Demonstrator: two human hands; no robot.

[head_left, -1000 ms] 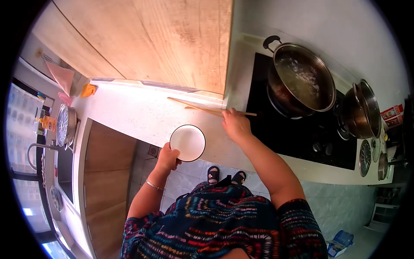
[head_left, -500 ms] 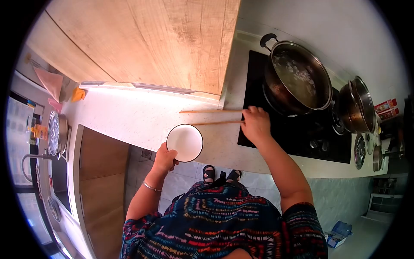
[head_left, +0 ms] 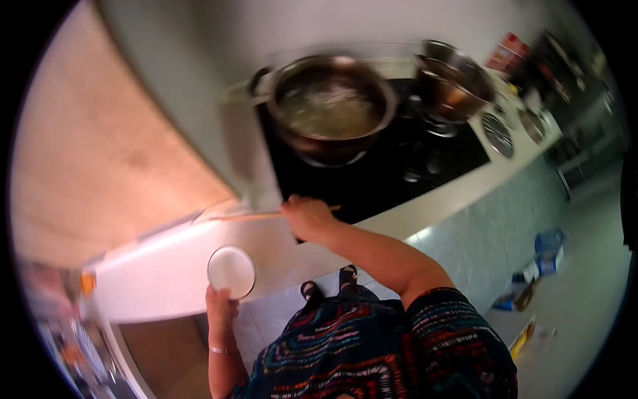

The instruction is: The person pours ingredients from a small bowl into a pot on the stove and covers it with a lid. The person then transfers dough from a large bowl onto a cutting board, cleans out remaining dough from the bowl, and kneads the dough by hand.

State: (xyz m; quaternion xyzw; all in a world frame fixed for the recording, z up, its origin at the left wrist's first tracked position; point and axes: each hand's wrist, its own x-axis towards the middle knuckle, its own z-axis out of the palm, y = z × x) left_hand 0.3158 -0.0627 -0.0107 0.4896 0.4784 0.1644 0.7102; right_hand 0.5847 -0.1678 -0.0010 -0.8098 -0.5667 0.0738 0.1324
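My left hand (head_left: 221, 306) grips the rim of a white bowl (head_left: 231, 272) with a dark edge, held over the front of the counter; its inside looks bare. My right hand (head_left: 307, 218) is closed round wooden chopsticks (head_left: 252, 215) at the near left corner of the stove. Their long ends point left over the counter, and a short end sticks out to the right of the fist. Blur hides whether both sticks lie together. Beyond that hand, a large pot (head_left: 319, 145) holds cloudy liquid with pale pieces in it.
The pot stands on a black cooktop (head_left: 372, 189). Right of it are another metal pot (head_left: 458, 100) and a round rack (head_left: 497, 135). A wooden cabinet (head_left: 113, 153) overhangs the counter (head_left: 159, 276) on the left. Blue items (head_left: 549, 243) lie on the floor at right.
The head view has turned right, towards the stove. My right hand has drawn the chopsticks closer together, so they now look like nearly one line. The bowl stays in my left hand.
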